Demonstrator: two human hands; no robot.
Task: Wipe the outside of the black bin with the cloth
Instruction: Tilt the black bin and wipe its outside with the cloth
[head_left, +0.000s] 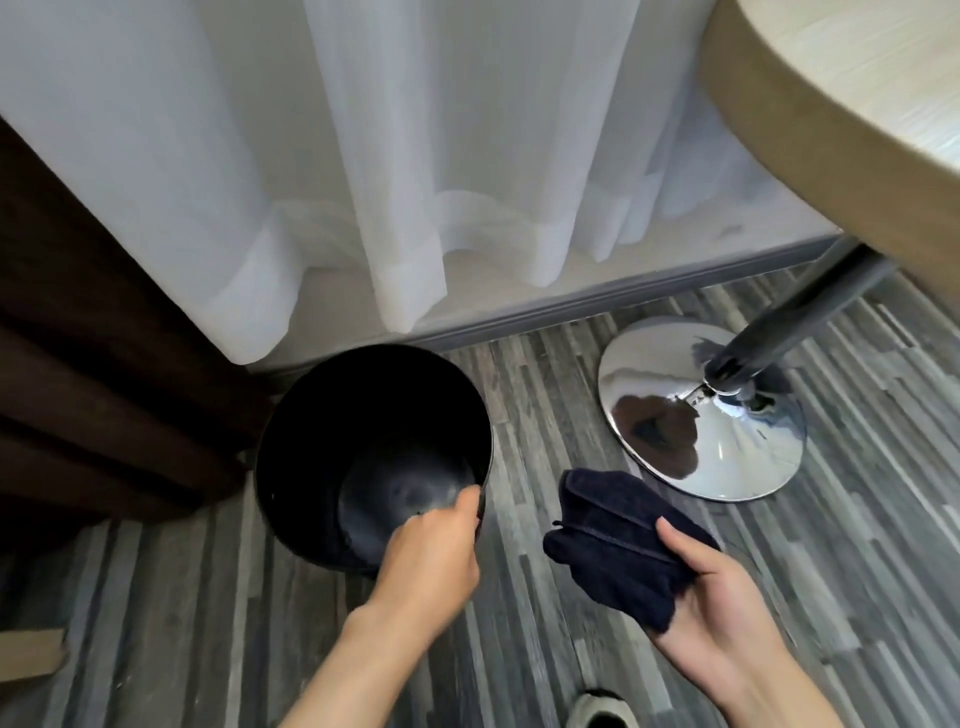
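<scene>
Left hand (431, 551) pinches the near rim of the bin (311, 467), thumb inside; right hand (711, 608) clasps the folded cloth (618, 540), clear of the bin.

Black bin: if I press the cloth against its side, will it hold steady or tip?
The black bin looks empty and thin-walled, so probably light and apt to slide. The left hand gripping its rim should steady it.

i see my left hand (426, 551) and right hand (722, 618) bare, forearms unsleeved, no rings or watch.
</scene>
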